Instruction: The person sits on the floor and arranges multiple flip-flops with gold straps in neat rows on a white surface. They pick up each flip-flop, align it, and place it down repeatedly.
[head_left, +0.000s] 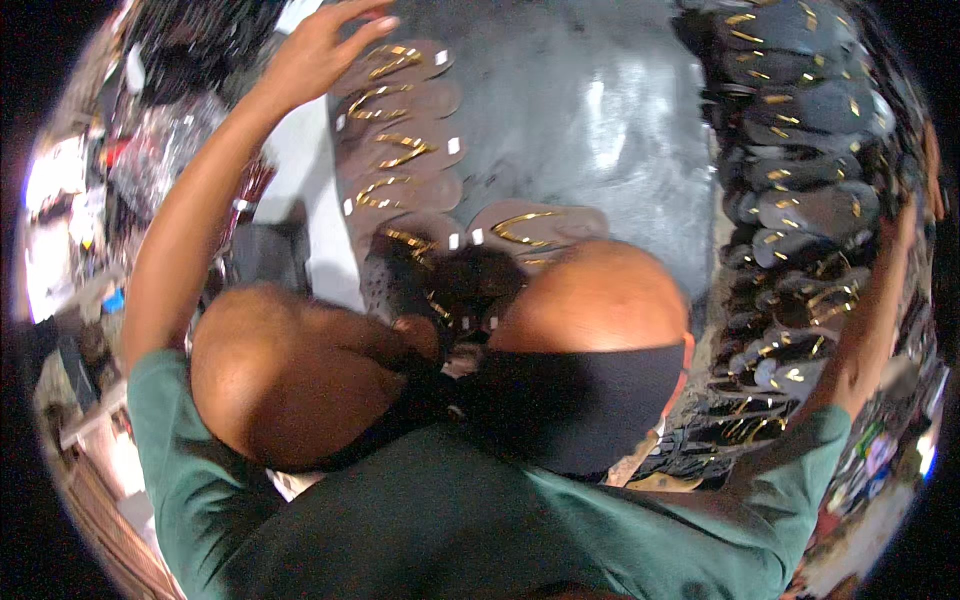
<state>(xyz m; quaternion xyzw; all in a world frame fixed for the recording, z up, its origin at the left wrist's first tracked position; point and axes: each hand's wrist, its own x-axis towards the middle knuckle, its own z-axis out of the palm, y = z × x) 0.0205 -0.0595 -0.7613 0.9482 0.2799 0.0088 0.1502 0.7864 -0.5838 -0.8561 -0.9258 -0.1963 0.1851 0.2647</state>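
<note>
Right at the top, the left hand [318,52] is stretched out with fingers spread apart, its fingertips touching the uppermost brown flat rubber sandal with a gold strap [400,62] — it grips nothing. That sandal heads a column of brown sandals [400,150] lying overlapped on the grey concrete floor [600,110]: four show clearly in the stack, a fifth sits just below them, and a sixth lies sideways beside it at [535,228], each carrying a small white tag. Lower down the row disappears behind the person's knees, so the count stops there.

Over on the other side, the right hand [905,225] reaches to the edge of a long heap of dark grey-blue sandals with gold straps [800,150] — far too many and too overlapped to count. Whether this hand is closed or spread, I cannot tell; it is blurred at the rim.

Nearer in, two bare knees [590,295] fill the middle, above black shorts [570,400] and a green short-sleeved shirt [480,520]. Cluttered goods [70,200] lie at the left.
</note>
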